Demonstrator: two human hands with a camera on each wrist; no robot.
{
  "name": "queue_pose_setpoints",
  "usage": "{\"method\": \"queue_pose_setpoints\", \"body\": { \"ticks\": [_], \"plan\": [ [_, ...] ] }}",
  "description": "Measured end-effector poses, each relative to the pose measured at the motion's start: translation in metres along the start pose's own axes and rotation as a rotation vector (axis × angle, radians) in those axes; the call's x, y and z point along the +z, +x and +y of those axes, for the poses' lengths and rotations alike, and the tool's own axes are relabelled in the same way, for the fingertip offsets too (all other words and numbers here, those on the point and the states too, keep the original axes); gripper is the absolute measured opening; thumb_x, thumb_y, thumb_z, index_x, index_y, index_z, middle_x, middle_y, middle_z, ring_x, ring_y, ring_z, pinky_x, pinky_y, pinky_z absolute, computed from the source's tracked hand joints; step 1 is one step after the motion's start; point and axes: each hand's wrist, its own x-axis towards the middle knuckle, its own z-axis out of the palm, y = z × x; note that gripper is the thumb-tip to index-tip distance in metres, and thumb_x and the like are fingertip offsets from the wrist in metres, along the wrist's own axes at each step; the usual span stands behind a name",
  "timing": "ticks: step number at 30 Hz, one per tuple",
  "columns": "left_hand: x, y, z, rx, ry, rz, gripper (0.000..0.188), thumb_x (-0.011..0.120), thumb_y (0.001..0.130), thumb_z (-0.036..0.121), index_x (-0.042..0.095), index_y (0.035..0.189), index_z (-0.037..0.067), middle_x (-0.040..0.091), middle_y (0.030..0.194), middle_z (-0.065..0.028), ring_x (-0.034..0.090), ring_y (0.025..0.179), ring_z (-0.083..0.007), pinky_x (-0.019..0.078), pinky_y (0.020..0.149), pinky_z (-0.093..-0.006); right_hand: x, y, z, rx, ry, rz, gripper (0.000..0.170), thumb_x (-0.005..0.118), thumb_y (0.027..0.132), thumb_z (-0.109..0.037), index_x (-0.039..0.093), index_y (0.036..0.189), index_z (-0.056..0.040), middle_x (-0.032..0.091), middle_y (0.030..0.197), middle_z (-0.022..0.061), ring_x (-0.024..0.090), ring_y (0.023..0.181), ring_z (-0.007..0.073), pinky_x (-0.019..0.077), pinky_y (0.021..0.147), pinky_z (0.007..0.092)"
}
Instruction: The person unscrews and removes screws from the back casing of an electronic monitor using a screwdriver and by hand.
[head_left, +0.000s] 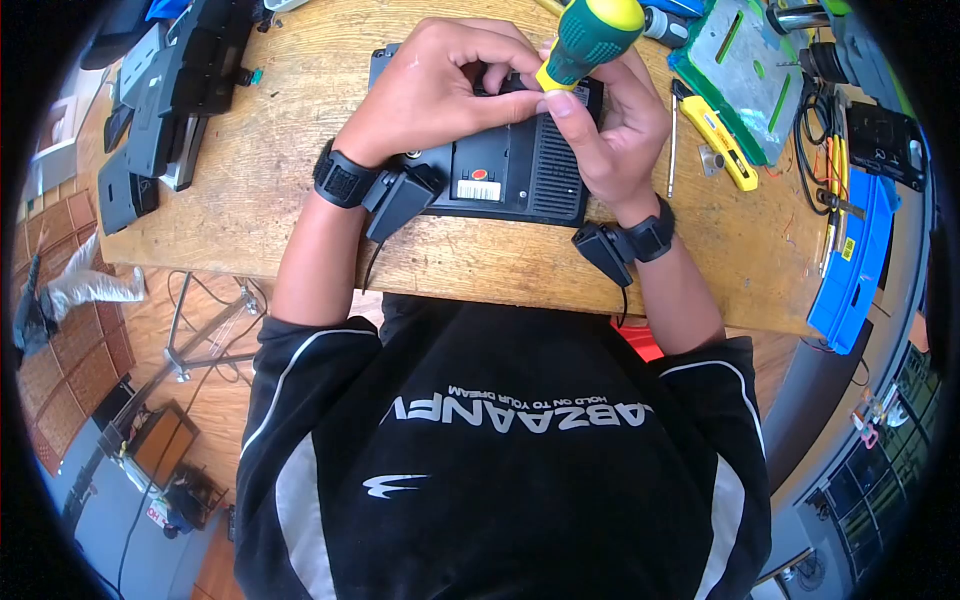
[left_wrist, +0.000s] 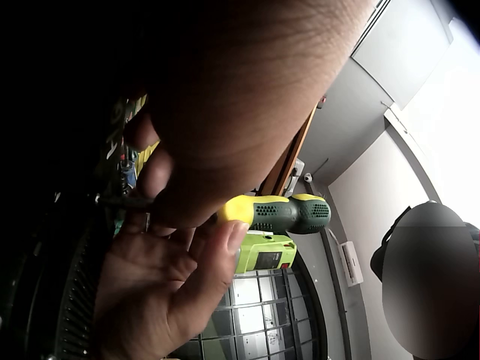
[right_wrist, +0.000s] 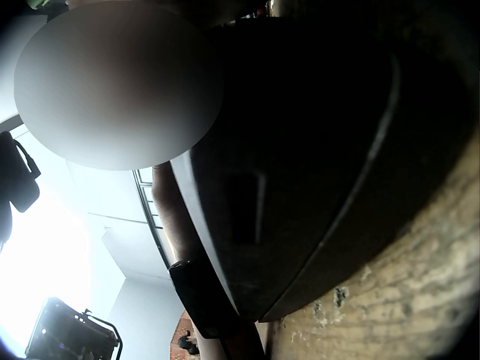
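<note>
A black electronic device (head_left: 510,165) lies on the wooden workbench, showing a vent grille, a white label and small screws. Over its far part stands a screwdriver (head_left: 595,42) with a green and yellow handle, tilted slightly right. My left hand (head_left: 425,95) pinches it low, by the collar and shank. My right hand (head_left: 625,145) grips the yellow collar with the thumb in front. In the left wrist view the screwdriver (left_wrist: 289,214) points its shank at the dark device, and its tip is lost in shadow. The right wrist view shows the device's dark side (right_wrist: 300,187) up close.
To the right lie a thin metal rod (head_left: 672,145), a yellow utility knife (head_left: 720,140), a green-edged metal plate (head_left: 740,70) and a blue case (head_left: 855,265). Stacked black equipment (head_left: 185,90) stands at the left. The workbench front edge (head_left: 470,285) runs close to my body.
</note>
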Motion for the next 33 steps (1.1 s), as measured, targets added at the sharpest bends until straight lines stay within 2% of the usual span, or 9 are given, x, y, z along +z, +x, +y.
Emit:
{"method": "queue_pose_setpoints", "body": {
  "ticks": [2,3,4,5,21,23,29,32,33],
  "plan": [
    [0.000,0.000,0.000,0.008,-0.014,0.005,0.017,0.083,0.083,0.012,0.078,0.096,0.003,0.065,0.078,0.0012,0.052,0.065,-0.0055,0.0425,0.057,-0.0221,-0.001,0.000,-0.002,0.000,-0.011,-0.001,0.034,0.080,0.086,-0.023,0.074,0.108,0.0022,0.069,0.113,0.0116,0.069,0.102,0.0211,0.0541,0.088,0.0306],
    [0.001,0.000,-0.001,0.007,-0.014,0.004,0.017,0.083,0.083,0.012,0.078,0.096,0.003,0.065,0.078,0.0012,0.052,0.065,-0.0055,0.0425,0.057,-0.0221,-0.002,-0.001,-0.003,0.010,0.005,-0.033,0.032,0.077,0.088,-0.016,0.071,0.113,0.0036,0.068,0.116,0.0130,0.066,0.106,0.0215,0.0511,0.094,0.0331],
    [0.001,0.000,-0.003,0.033,-0.011,0.008,0.018,0.084,0.084,0.012,0.078,0.098,0.004,0.057,0.075,0.0027,0.048,0.062,-0.0053,0.0373,0.055,-0.0223,-0.003,-0.001,-0.004,0.020,0.020,-0.064,0.031,0.073,0.090,-0.010,0.068,0.117,0.0051,0.067,0.119,0.0144,0.063,0.111,0.0218,0.0480,0.099,0.0357],
    [0.002,0.000,-0.005,0.058,-0.007,0.012,0.019,0.084,0.084,0.013,0.077,0.099,0.005,0.049,0.071,0.0041,0.043,0.060,-0.0051,0.0322,0.052,-0.0225,-0.003,-0.001,-0.004,0.020,0.020,-0.064,0.031,0.073,0.090,-0.010,0.068,0.117,0.0051,0.067,0.119,0.0144,0.063,0.111,0.0218,0.0480,0.099,0.0357],
    [0.002,0.000,-0.006,0.071,0.033,0.007,0.016,0.083,0.085,0.011,0.077,0.099,0.005,0.050,0.071,0.0041,0.043,0.060,-0.0046,0.0310,0.053,-0.0224,-0.001,-0.002,-0.003,0.043,0.073,-0.042,0.032,0.074,0.090,-0.012,0.068,0.117,0.0046,0.068,0.118,0.0151,0.064,0.111,0.0217,0.0480,0.100,0.0358],
    [0.002,-0.004,-0.011,-0.020,0.066,0.008,0.016,0.083,0.086,0.011,0.078,0.100,0.005,0.050,0.072,0.0046,0.042,0.061,-0.0044,0.0309,0.053,-0.0222,-0.001,-0.001,-0.005,0.072,0.096,-0.031,0.032,0.074,0.090,-0.012,0.068,0.117,0.0047,0.068,0.118,0.0149,0.063,0.110,0.0216,0.0478,0.100,0.0358],
    [0.002,-0.003,-0.013,-0.031,0.019,-0.001,0.017,0.082,0.087,0.010,0.078,0.101,0.004,0.049,0.073,0.0055,0.041,0.062,-0.0038,0.0303,0.053,-0.0219,-0.002,-0.003,-0.003,0.035,0.028,-0.057,0.032,0.073,0.091,-0.012,0.067,0.118,0.0049,0.068,0.118,0.0138,0.063,0.109,0.0199,0.0471,0.099,0.0336],
    [0.000,-0.002,-0.012,-0.003,0.047,-0.015,0.017,0.081,0.087,0.009,0.077,0.102,0.003,0.049,0.073,0.0053,0.040,0.062,-0.0034,0.0305,0.054,-0.0216,0.000,-0.006,-0.003,0.097,0.117,-0.035,0.031,0.073,0.092,-0.012,0.067,0.116,0.0053,0.067,0.117,0.0130,0.062,0.110,0.0189,0.0471,0.099,0.0326],
    [0.000,-0.002,-0.012,0.003,0.049,-0.023,0.017,0.081,0.087,0.009,0.077,0.102,0.003,0.049,0.073,0.0053,0.040,0.062,-0.0034,0.0305,0.054,-0.0216,-0.001,-0.008,-0.001,0.105,0.111,-0.050,0.035,0.074,0.091,-0.015,0.066,0.119,0.0048,0.067,0.117,0.0127,0.062,0.110,0.0191,0.0476,0.099,0.0330]
  ]
}}
